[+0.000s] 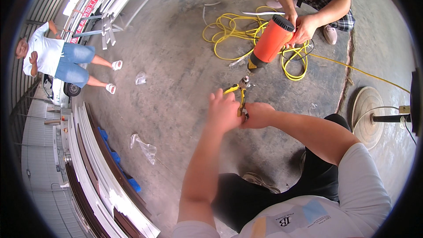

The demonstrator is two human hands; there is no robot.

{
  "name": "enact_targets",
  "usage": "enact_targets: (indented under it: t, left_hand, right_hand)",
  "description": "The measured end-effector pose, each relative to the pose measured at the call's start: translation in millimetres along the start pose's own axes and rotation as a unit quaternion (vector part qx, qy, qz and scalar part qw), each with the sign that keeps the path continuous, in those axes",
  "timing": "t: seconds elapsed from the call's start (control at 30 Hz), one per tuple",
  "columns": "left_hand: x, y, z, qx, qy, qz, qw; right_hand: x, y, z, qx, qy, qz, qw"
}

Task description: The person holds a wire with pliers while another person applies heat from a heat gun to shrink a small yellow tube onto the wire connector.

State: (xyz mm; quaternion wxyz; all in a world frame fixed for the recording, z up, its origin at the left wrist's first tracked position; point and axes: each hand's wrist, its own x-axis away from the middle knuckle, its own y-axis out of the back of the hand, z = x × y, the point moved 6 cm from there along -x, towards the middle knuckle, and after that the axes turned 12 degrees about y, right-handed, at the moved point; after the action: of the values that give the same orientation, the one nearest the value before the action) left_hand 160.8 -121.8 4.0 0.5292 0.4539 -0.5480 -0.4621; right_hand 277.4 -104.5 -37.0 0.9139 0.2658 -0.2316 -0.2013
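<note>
Yellow-handled pliers (242, 92) are held out in front of me, their jaws pointing away and around a small metal piece (245, 79). My left hand (224, 111) is closed at the spread handles. On the other side, my right hand (259, 115) is closed at the lower end of one handle; its fingertips are partly hidden. Just beyond the jaws is the dark nozzle end of an orange-red tool with a black ridged cap (273, 39), which looks like a heat gun. A co-worker's hands (304, 30) hold that tool, tilted down toward the pliers.
Coiled yellow cable (227, 35) lies on the concrete floor behind the tool. At right stands a round base with a black pole (368, 117). Long white and brown profiles (103, 176) lie at left, near plastic scraps (144, 149). Another person (57, 55) stands far left.
</note>
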Motion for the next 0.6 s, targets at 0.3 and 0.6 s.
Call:
enact_targets:
  t: [0.3, 0.6]
  left_hand:
    - [0.0, -6.5, 0.6, 0.012, 0.007, 0.000, 1.000]
    - [1.7, -1.9, 4.0, 0.018, 0.027, 0.041, 0.999]
  right_hand:
    - [1.2, -2.1, -7.4, -0.002, -0.013, 0.008, 1.000]
    - [0.6, -3.1, 0.7, 0.005, 0.008, -0.005, 1.000]
